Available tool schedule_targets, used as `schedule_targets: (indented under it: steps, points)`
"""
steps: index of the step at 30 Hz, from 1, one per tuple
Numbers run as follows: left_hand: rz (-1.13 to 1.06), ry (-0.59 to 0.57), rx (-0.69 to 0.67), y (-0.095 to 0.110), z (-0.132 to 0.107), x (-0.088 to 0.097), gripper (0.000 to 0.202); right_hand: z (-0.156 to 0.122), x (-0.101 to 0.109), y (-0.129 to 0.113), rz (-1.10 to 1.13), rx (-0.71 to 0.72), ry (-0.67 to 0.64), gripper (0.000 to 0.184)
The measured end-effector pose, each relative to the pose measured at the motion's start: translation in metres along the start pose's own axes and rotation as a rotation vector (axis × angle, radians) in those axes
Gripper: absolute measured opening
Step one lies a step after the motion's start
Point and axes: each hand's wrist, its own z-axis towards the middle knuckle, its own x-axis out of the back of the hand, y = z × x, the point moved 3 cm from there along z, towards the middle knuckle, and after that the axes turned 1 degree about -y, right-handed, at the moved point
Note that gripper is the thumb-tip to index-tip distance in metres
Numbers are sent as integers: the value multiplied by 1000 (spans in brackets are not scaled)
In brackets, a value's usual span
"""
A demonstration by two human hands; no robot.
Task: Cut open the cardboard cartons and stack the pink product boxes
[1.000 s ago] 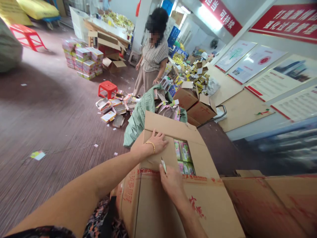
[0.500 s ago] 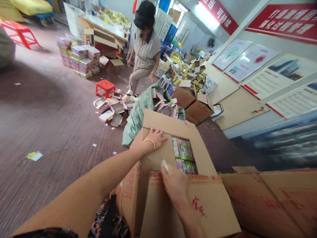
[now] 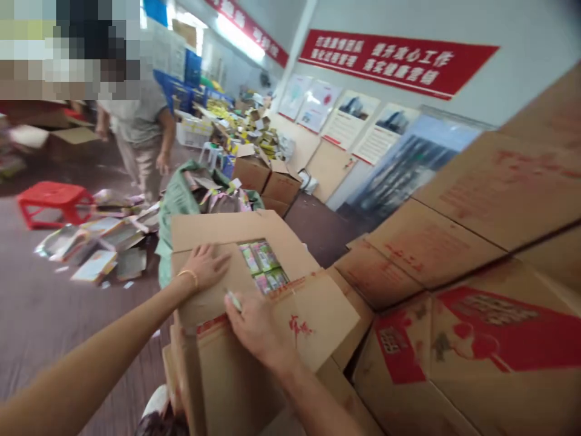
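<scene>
A cardboard carton (image 3: 236,363) with red print stands in front of me, its top flaps partly folded over. Through a gap between the flaps, green and pink packets (image 3: 263,260) show inside. My left hand (image 3: 206,266) lies flat on the left flap, fingers stretched out, a yellow bracelet at the wrist. Closed round a slim whitish tool (image 3: 233,301), my right hand (image 3: 256,324) rests at the near edge of the same flap. The tool's tip is too blurred to tell its kind.
Large cartons (image 3: 454,242) are stacked close on the right. Beyond my carton stands a green sack (image 3: 179,194) of flattened packaging. A red stool (image 3: 54,200) and scattered boxes (image 3: 97,263) lie to the left, near a standing person (image 3: 140,127). Open cartons (image 3: 254,175) stand farther back.
My view has swung to the right, bringing the stacked cartons into sight. Both hands stay at nearly the same places on the carton.
</scene>
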Motion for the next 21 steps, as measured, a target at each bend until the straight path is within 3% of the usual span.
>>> schedule_targets:
  steps: [5, 8, 10, 12, 15, 18, 21]
  points:
    - [-128, -29, -31, -26, 34, 2, 55, 24, -5, 29, 39, 36, -111, 35]
    - [-295, -139, 37, -42, 70, 24, 55, 33, -5, 68, -8, -12, -160, 42]
    - [-289, -195, 82, -37, 99, 45, 52, 35, -4, 99, -43, -48, -169, 44]
    - [-206, -203, 32, -13, 130, 66, 49, 35, -5, 125, -52, -29, -146, 42]
    - [-115, -195, -189, 48, 167, 79, 48, 31, -4, 144, -38, 61, -92, 35]
    - [-64, -205, -375, 105, 190, 58, 47, 25, 2, 145, 0, 90, -80, 27]
    - [49, -222, -501, 139, 202, 17, 48, 20, 12, 142, 33, 76, -87, 20]
